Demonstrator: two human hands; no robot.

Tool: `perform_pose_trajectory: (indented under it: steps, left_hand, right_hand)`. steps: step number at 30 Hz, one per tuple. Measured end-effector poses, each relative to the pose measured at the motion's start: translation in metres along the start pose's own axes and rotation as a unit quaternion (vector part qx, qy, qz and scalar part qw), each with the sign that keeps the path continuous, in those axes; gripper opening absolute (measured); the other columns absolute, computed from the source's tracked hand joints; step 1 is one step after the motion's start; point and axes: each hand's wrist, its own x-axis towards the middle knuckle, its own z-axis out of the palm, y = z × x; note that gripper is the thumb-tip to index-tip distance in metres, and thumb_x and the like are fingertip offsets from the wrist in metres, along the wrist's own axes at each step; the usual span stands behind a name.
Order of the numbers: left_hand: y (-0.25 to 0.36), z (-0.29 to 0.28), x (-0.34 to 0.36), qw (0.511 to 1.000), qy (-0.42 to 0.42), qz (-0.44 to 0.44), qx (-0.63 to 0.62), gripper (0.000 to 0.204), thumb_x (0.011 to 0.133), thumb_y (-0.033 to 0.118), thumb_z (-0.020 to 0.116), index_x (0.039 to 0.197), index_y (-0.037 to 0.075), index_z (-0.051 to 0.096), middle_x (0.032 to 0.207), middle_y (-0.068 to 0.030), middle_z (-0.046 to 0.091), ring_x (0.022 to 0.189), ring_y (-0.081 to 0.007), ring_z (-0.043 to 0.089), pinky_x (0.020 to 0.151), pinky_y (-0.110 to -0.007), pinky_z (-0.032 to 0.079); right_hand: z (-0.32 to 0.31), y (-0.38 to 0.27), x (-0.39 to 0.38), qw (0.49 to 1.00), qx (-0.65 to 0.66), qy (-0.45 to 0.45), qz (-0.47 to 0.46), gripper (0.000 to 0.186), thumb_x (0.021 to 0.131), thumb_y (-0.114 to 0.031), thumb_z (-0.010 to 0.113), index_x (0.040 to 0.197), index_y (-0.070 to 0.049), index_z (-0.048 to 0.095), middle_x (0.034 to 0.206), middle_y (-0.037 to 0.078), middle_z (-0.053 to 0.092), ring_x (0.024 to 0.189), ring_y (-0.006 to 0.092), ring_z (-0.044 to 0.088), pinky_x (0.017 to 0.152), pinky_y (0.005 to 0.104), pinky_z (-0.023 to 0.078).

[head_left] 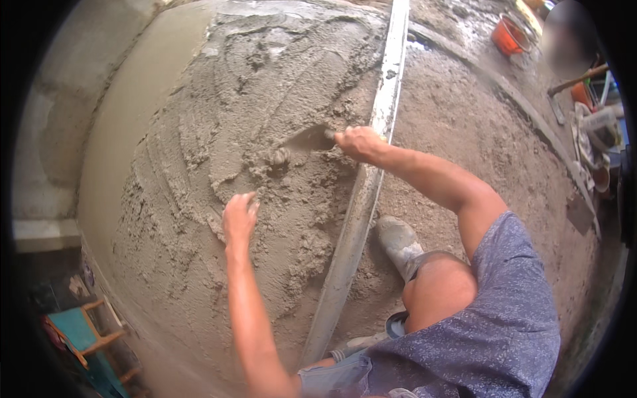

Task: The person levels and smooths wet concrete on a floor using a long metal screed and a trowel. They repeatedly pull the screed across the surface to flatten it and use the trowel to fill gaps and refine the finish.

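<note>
Rough wet grey concrete [199, 146] spreads across the middle of the head view. My right hand [359, 142] is closed round the handle of a trowel [306, 138], whose blurred dark blade points left, low over the concrete. Just below the blade sits a rounded lump [281, 156] beside a small hollow. My left hand [240, 215] is over the concrete to the lower left, its fingers loosely bent and apart, with nothing seen in them. A long straight pale board [345, 259] runs from far to near, passing under my right wrist.
My boot [399, 242] stands on rough ground right of the board. Smoother concrete [142, 99] borders a wall [66, 119] at left. An orange bucket [509, 36] and a hammer-like tool [576, 81] lie far right. A wooden frame with green panels [74, 328] is lower left.
</note>
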Motion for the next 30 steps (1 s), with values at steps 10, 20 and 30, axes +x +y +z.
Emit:
perform_pose_trajectory:
  steps: [10,20,30]
  left_hand:
    - [0.095,0.087,0.153,0.994,0.028,-0.009,0.104,0.055,0.082,0.032,0.079,0.13,0.015,0.06,0.128,-0.0058,0.062,0.119,-0.0255,0.059,0.1,-0.048,0.043]
    - [0.264,0.076,0.162,0.915,-0.069,-0.117,-0.381,0.027,0.097,0.031,0.065,0.108,0.006,0.066,0.092,-0.0099,0.072,0.08,-0.0119,0.068,0.058,-0.022,0.052]
    - [0.213,-0.034,-0.072,0.805,-0.561,0.188,0.043,0.045,0.09,0.043,0.068,0.121,0.009,0.069,0.126,-0.0131,0.066,0.109,-0.0356,0.066,0.091,-0.046,0.054]
  right_hand:
    - [-0.03,0.167,-0.098,0.937,0.249,0.086,0.23,0.026,0.097,-0.023,0.053,0.107,0.001,0.053,0.087,0.024,0.066,0.084,0.0384,0.066,0.077,0.0513,0.052]
    - [-0.087,0.207,-0.107,0.769,0.475,0.281,0.323,0.036,0.09,-0.012,0.059,0.123,0.001,0.054,0.1,0.02,0.066,0.086,0.0331,0.065,0.084,0.0442,0.052]
    - [-0.099,-0.037,0.022,0.946,0.306,0.054,-0.089,0.036,0.104,-0.024,0.049,0.132,-0.003,0.043,0.085,0.012,0.066,0.064,0.0159,0.059,0.048,0.0324,0.05]
